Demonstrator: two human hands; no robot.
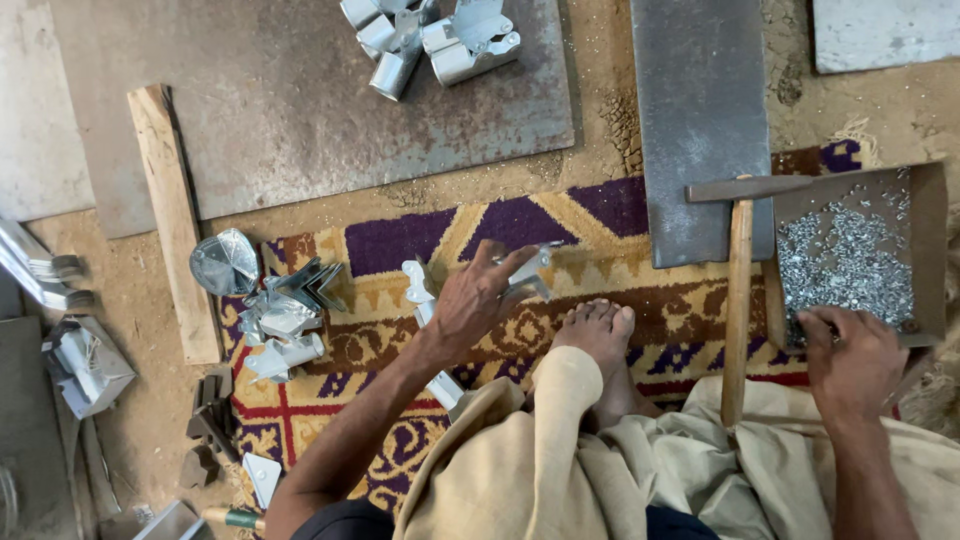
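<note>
I sit on a patterned purple, red and yellow rug [400,245] with my bare foot [598,330] out in front. My left hand [475,300] grips a shiny bent sheet-metal bracket [530,275] just left of the foot. A long white metal strip [425,320] lies under that hand. My right hand [850,360] reaches into the near edge of a shallow metal tray [930,250] filled with small silvery rivets [840,260], fingers curled among them; whether it holds any is hidden.
A hammer [740,290] with a wooden handle leans between foot and tray. Cut metal pieces [275,310] pile at the rug's left. Finished folded metal parts [430,40] lie on a grey sheet at top. A wooden plank [175,220] and steel plate [700,120] lie nearby.
</note>
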